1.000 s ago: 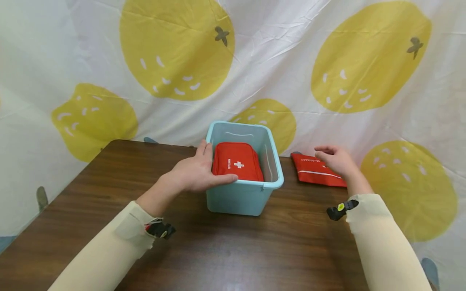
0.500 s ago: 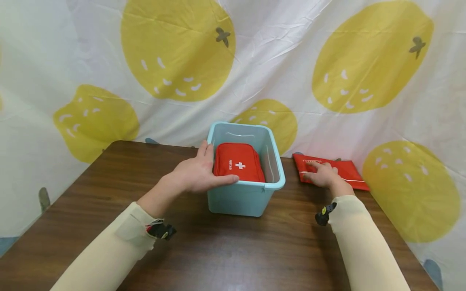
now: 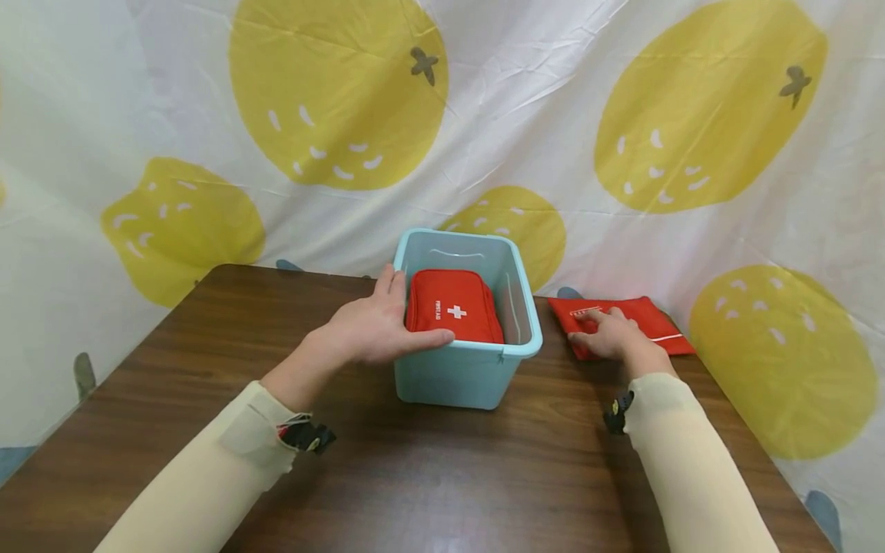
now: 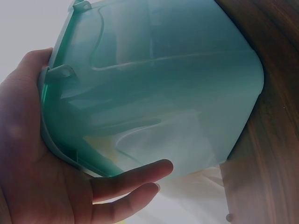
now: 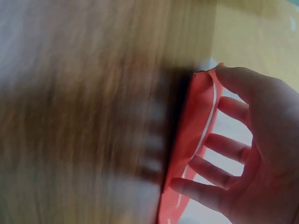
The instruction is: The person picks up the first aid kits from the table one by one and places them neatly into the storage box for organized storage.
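A light blue bin (image 3: 449, 380) stands upright on the table. Inside it sits a red first aid pouch (image 3: 449, 311) with a white cross and lettering. My left hand (image 3: 366, 326) rests on the bin's left rim, thumb over the front edge; in the left wrist view two fairly straight fingers (image 4: 135, 179) lie along the outer wall. To the right of the bin, my right hand (image 3: 611, 336) holds a flat red zip pouch (image 3: 646, 319) with a white stripe. In the right wrist view, thumb and fingers meet this pouch (image 5: 194, 121) along its length; their far sides are hidden.
The dark wooden table (image 3: 415, 476) extends toward me in front of the bin. A white curtain (image 3: 512, 123) with yellow lemon prints hangs right behind the table's back edge, close to the bin and the flat pouch.
My right hand has come down and left onto the flat red pouch, whose outline has shifted and bunched up slightly. The left hand and the bin stay where they were.
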A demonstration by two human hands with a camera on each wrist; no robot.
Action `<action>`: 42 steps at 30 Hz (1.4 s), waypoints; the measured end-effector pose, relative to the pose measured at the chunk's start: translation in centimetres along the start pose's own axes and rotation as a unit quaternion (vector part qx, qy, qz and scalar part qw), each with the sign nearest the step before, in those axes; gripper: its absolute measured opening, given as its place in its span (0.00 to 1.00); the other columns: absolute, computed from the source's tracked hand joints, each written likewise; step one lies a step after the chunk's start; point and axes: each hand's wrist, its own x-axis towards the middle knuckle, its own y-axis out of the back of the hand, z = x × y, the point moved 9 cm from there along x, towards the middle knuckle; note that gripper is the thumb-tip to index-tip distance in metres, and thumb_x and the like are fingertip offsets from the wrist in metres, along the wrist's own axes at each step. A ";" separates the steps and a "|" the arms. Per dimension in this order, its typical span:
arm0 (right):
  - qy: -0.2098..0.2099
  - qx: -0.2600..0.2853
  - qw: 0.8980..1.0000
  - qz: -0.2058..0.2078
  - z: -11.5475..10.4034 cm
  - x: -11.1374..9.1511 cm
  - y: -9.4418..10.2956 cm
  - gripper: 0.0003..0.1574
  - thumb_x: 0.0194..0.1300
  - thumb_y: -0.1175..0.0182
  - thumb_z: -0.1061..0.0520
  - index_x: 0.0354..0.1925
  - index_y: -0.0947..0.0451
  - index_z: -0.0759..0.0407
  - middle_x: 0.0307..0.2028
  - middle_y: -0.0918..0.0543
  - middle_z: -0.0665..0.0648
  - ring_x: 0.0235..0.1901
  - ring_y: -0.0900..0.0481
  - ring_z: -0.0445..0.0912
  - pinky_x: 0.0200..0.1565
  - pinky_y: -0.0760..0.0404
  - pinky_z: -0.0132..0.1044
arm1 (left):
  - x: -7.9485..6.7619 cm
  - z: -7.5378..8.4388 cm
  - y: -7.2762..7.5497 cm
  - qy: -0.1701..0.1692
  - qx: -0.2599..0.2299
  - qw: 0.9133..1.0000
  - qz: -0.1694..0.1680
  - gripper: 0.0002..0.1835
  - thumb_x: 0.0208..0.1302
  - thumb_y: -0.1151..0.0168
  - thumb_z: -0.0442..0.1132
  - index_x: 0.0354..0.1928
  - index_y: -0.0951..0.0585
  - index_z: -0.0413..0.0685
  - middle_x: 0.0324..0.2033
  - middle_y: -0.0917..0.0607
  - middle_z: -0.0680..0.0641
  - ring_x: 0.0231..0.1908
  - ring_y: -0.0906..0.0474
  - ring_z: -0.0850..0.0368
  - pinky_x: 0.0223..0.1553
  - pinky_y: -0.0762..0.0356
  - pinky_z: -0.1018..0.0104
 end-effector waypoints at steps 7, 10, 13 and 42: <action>0.040 -0.045 0.998 0.006 -1.5 -0.6 0.1 0.38 0.72 0.31 0.42 0.73 0.26 0.53 0.63 0.28 0.75 0.60 0.24 0.71 0.66 0.24 0.71 | -0.1 -0.2 0.1 0.002 0.000 1.000 -0.001 0.71 0.62 0.43 0.83 0.89 0.57 0.41 0.88 0.54 0.40 0.70 0.25 0.38 0.60 0.14 0.44; 0.056 -0.050 0.997 0.001 -1.9 -1.1 -0.1 0.33 0.69 0.28 0.46 0.68 0.22 0.51 0.62 0.27 0.74 0.58 0.22 0.69 0.63 0.23 0.70 | -0.1 -0.3 0.1 0.005 -0.002 1.000 -0.001 0.71 0.62 0.42 0.83 0.89 0.57 0.42 0.88 0.54 0.41 0.69 0.24 0.39 0.59 0.13 0.45; 0.072 -0.043 0.996 -0.009 -2.3 -2.2 -0.5 0.33 0.66 0.25 0.50 0.66 0.21 0.52 0.62 0.28 0.75 0.54 0.22 0.68 0.61 0.21 0.69 | -0.2 -0.3 0.0 0.005 -0.001 1.000 0.000 0.71 0.62 0.42 0.83 0.88 0.56 0.42 0.87 0.53 0.41 0.68 0.23 0.39 0.59 0.13 0.45; 0.186 0.044 0.978 -0.086 -5.5 -11.4 -3.2 0.29 0.57 0.20 0.65 0.50 0.16 0.38 0.54 0.26 0.56 0.57 0.25 0.57 0.49 0.16 0.47 | -0.1 0.2 0.2 -0.001 0.008 1.000 0.005 0.70 0.61 0.42 0.84 0.88 0.54 0.42 0.86 0.50 0.41 0.68 0.23 0.40 0.58 0.13 0.45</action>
